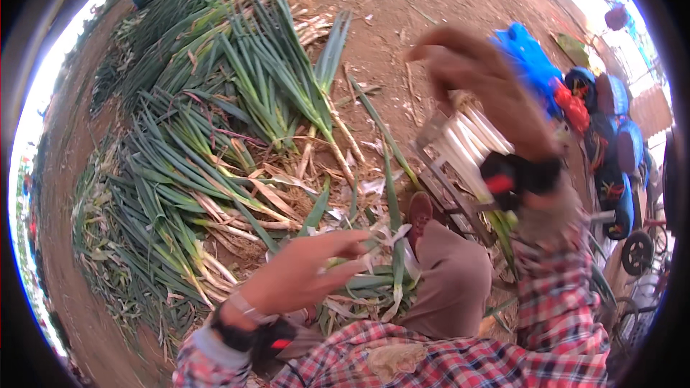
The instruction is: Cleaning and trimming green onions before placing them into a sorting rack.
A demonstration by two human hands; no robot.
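Left hand (305,273) spread open, empty, reaching over the near leek pile (215,172). Right hand (474,75) raised far right above trimmed white leeks (471,147) in a crate (438,172); grip unclear.

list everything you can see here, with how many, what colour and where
leeks: too many to count, green leaves with pale stalks, heaped on the ground at left and centre
trimmed leeks: one bundle, white, in the rack right of centre
rack: one, grey, on the ground by the right knee
peelings: scattered, pale and green, on the lap
ground: bare brown earth, top centre
blue bag: one, upper right
wheel: one, dark, right edge
shoe: one, brown, centre
trouser leg: brown, lower centre
left hand: open, over the peelings, dark wrist band
right hand: raised above the trimmed leeks, blurred, dark wrist band
sleeves: red plaid, bottom
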